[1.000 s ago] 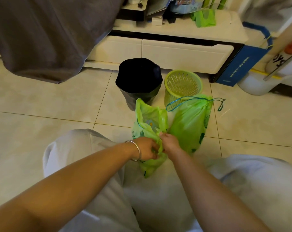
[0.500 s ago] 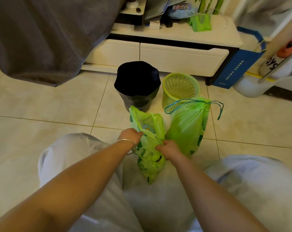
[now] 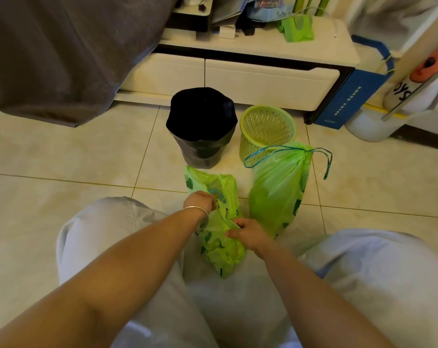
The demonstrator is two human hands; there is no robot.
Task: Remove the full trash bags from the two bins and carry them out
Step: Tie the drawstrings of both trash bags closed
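The person crouches on the tiled floor [image 3: 62, 156], knees in pale trousers on both sides. Between the knees lies a green trash bag [image 3: 220, 244] with a leaf print, its mouth not closed. The left hand [image 3: 200, 202], with a silver bangle at the wrist, holds the upper edge of this bag; its fingers are curled into the plastic near the opening. The right hand [image 3: 248, 234] pinches a fold of the same bag lower down, thumb and fingers narrow on the film.

Just beside, to the right, stands a second green bag [image 3: 275, 189]. Its top is gathered by a blue drawstring [image 3: 270, 153], whose loops hang out on both sides.

Behind the bags are the two bins, close together: a bin with a black liner [image 3: 201, 126] on the left and a green lattice basket [image 3: 268, 129] on the right, which has no bag inside. Behind them runs a low white cabinet [image 3: 238, 76]. A grey cloth [image 3: 62, 51] hangs at the upper left.
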